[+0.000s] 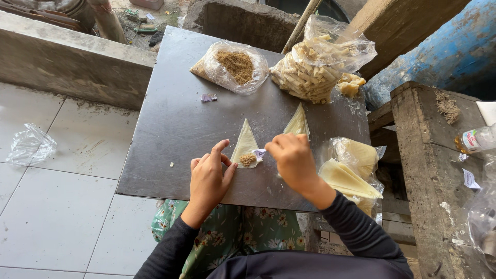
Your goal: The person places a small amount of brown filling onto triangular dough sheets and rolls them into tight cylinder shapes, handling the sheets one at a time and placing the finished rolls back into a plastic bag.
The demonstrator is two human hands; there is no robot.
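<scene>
A pale triangular pastry wrapper (245, 142) lies on the grey metal tabletop (175, 129), with a small heap of brown filling (247, 159) at its wide end. My left hand (209, 178) rests on the table at the wrapper's left edge, fingertips touching it. My right hand (292, 157) pinches a small white-and-purple spoon (259, 153) right over the filling. A second folded wrapper (298, 124) lies just beyond my right hand.
At the back stand a clear bag of brown crumbly filling (235, 67) and a bag of rolled pastry sticks (315, 64). A bag of flat wrappers (354, 170) sits at the table's right edge. A concrete ledge with a bottle (473, 139) is further right; a crumpled plastic bag (30, 144) lies on the tiled floor.
</scene>
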